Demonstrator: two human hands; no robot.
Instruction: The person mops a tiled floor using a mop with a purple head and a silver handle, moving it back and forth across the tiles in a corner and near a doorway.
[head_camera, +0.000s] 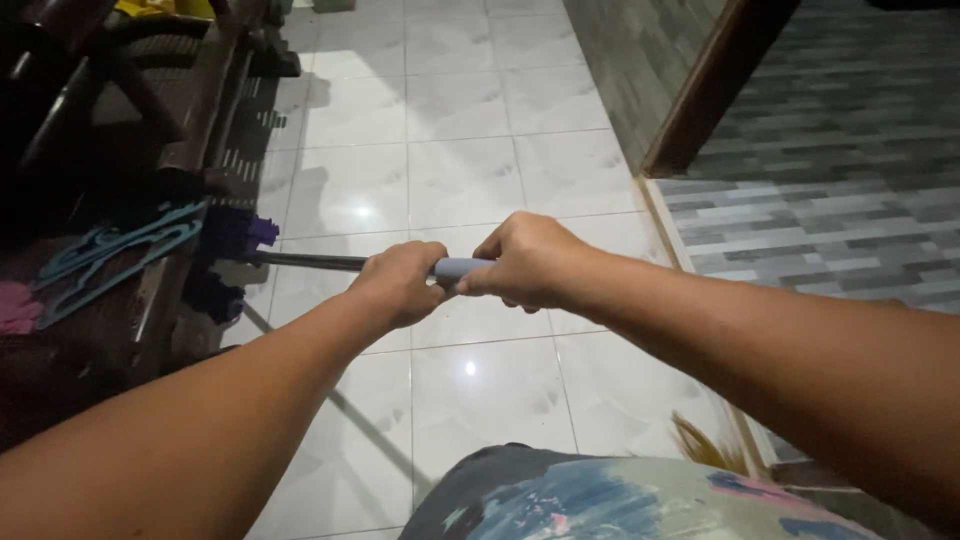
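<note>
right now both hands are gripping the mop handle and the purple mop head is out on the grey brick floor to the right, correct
Not quite. Both the left hand and the right hand do grip the mop handle, but the purple mop head is on the left, on the white tiled floor beside the dark wooden furniture, not on the grey brick floor. The head view shows this.

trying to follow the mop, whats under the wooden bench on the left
The purple mop head reaches under the bench edge on the white tiled floor. Further beneath is dark shadow; nothing discernible there.
</note>
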